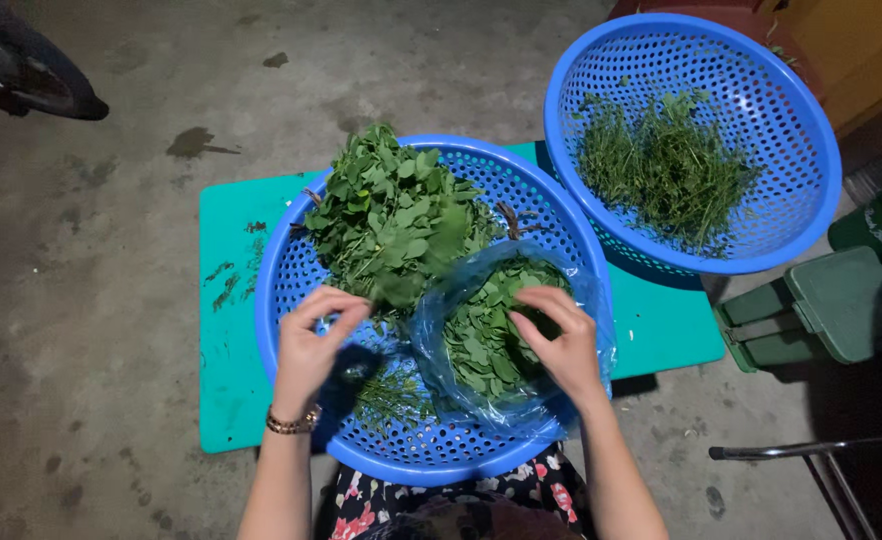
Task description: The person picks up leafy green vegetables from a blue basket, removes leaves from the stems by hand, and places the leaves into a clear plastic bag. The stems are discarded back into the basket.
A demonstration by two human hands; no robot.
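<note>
A round blue perforated basket (301,270) rests on a teal mat in front of me. A pile of leafy green sprigs (391,215) fills its far left half. A clear plastic bag (441,370) of plucked green leaves (481,330) lies in its right half. My left hand (311,345) hovers at the near edge of the sprig pile, fingers curled and pinching at a sprig. My right hand (561,340) reaches into the open bag, fingertips on the leaves. A few bare stems (391,395) lie on the basket bottom between my hands.
A second blue basket (811,150) with stripped thin stems (666,165) sits at the back right, overlapping the teal mat (226,330). Green plastic stools (826,305) stand to the right, a metal bar (811,450) near right. A dark wheel (21,65) shows at top left on the concrete floor.
</note>
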